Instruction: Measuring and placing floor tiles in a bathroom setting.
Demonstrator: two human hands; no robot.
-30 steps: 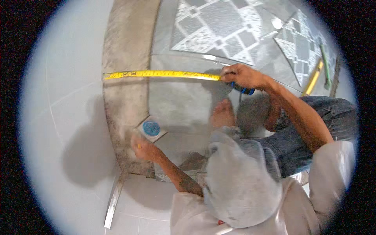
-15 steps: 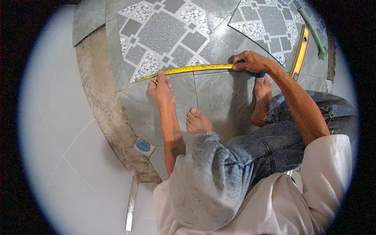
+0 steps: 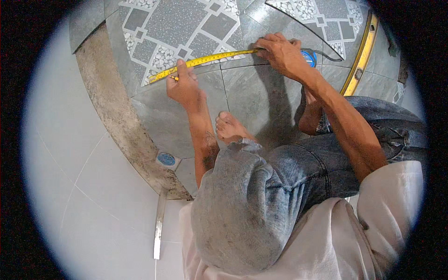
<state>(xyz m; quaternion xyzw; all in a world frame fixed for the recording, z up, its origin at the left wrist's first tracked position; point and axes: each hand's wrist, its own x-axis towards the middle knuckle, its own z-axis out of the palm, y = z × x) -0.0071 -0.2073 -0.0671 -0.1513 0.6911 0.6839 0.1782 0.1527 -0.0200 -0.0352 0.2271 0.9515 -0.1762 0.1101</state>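
Observation:
A yellow tape measure blade (image 3: 210,58) runs along the lower edge of a grey patterned tile (image 3: 177,25), beside plain grey tiles (image 3: 249,100). My left hand (image 3: 185,86) grips the blade near its left end, thumb across it, with a small yellow item (image 3: 174,78) among the fingers, too small to name. My right hand (image 3: 282,56) bends over the blade's right part with fingers curled onto it; the blue and black case (image 3: 308,58) shows just right of that hand. My bare feet (image 3: 229,127) rest on the tiles below.
A yellow spirit level (image 3: 355,70) lies right of a second patterned tile (image 3: 333,25). A rough concrete strip (image 3: 107,88) borders white flooring (image 3: 74,172) at left, with a blue round drain piece (image 3: 166,159) and a metal straightedge (image 3: 159,224) near its lower end.
The tape has swung from across the concrete strip to along the patterned tile's edge. My left hand came up onto it; my right hand has since shifted left along the blade.

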